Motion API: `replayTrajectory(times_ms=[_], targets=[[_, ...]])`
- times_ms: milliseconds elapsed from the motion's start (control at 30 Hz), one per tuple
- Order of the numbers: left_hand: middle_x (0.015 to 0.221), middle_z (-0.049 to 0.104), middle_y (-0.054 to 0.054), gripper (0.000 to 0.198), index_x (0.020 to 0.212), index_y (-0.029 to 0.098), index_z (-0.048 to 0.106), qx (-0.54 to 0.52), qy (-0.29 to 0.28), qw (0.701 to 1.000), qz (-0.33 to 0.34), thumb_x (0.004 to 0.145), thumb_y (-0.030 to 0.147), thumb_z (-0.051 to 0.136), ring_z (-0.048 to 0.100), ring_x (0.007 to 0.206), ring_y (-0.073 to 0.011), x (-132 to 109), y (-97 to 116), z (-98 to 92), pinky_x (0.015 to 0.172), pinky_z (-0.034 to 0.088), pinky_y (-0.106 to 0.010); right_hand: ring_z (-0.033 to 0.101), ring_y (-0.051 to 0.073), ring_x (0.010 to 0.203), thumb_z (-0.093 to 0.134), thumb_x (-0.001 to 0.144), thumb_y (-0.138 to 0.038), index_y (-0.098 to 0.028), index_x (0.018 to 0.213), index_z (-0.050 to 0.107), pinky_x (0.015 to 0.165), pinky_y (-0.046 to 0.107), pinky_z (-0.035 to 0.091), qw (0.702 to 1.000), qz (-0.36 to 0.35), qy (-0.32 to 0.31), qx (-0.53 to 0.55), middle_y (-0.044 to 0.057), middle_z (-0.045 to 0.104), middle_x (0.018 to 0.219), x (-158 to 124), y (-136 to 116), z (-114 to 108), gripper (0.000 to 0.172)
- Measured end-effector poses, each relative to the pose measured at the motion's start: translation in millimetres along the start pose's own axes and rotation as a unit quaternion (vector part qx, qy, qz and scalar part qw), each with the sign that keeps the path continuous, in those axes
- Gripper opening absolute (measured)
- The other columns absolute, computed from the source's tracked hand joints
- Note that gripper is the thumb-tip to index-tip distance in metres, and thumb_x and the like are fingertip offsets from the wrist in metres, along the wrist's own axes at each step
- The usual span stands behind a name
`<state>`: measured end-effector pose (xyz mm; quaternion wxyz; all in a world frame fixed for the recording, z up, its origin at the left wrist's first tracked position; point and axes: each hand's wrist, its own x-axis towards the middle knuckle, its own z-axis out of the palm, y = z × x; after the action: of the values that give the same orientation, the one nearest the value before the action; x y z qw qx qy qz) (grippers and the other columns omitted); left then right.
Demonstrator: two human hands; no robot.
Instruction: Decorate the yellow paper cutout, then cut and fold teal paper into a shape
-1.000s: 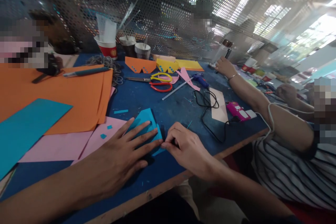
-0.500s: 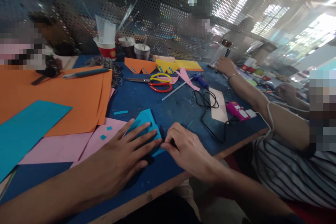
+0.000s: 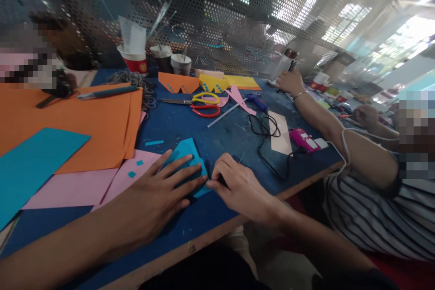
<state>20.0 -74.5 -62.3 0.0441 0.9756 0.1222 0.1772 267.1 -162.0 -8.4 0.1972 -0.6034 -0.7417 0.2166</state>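
A folded piece of blue paper (image 3: 188, 148) lies on the dark blue tabletop (image 3: 183, 122). My left hand (image 3: 163, 192) rests flat on it with the fingers spread, covering much of its surface. Beside the paper's right edge is my right hand (image 3: 238, 186), its thumb and fingertips pressed together; whatever the pinch holds is hidden. To the left, two small blue paper bits (image 3: 132, 174) sit on a pink sheet (image 3: 117, 181). A thin blue strip (image 3: 154, 143) lies behind my left hand.
Scissors (image 3: 205, 103), a glue gun (image 3: 257, 101) with black cord, and a pink power strip (image 3: 304, 140) lie beyond my hands. Orange sheets (image 3: 102, 136) cover the left side. Decorated orange (image 3: 178, 82) and yellow (image 3: 213, 82) cut-outs stand behind. At right, a co-worker's hand (image 3: 290, 81) touches a bottle.
The whole view has shifted slightly. My left hand stays on the blue paper, and my right hand keeps its pinch beside the paper's edge.
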Motion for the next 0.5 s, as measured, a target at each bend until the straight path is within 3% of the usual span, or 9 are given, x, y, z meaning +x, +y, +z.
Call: replayTrajectory(times_ms=[167, 500], targets=[[0.158, 0.058, 0.001, 0.054, 0.158, 0.036, 0.048, -0.008, -0.005, 1.000, -0.001, 0.105, 0.028, 0.055, 0.040, 0.155, -0.0285, 1.7, 0.7, -3.3, 0.135, 0.001, -0.053, 0.061, 0.012, 0.088, 0.066, 0.103, -0.018, -0.022, 0.098, 0.059, 0.082, 0.028, 0.050, 0.999, -0.015, -0.009, 0.036, 0.001, 0.060, 0.109, -1.6, 4.2, -3.1, 0.009], [0.159, 0.058, -0.003, 0.055, 0.160, 0.034, 0.045, 0.001, 0.004, 1.000, -0.003, 0.106, 0.033, 0.054, 0.045, 0.151, -0.0296, 3.2, 3.4, -4.5, 0.134, 0.010, -0.055, 0.062, 0.012, 0.090, 0.071, 0.099, -0.018, -0.025, 0.108, 0.062, 0.085, 0.028, 0.052, 0.998, -0.012, 0.017, 0.055, 0.001, 0.062, 0.116, -4.6, 6.8, 2.4, 0.014]])
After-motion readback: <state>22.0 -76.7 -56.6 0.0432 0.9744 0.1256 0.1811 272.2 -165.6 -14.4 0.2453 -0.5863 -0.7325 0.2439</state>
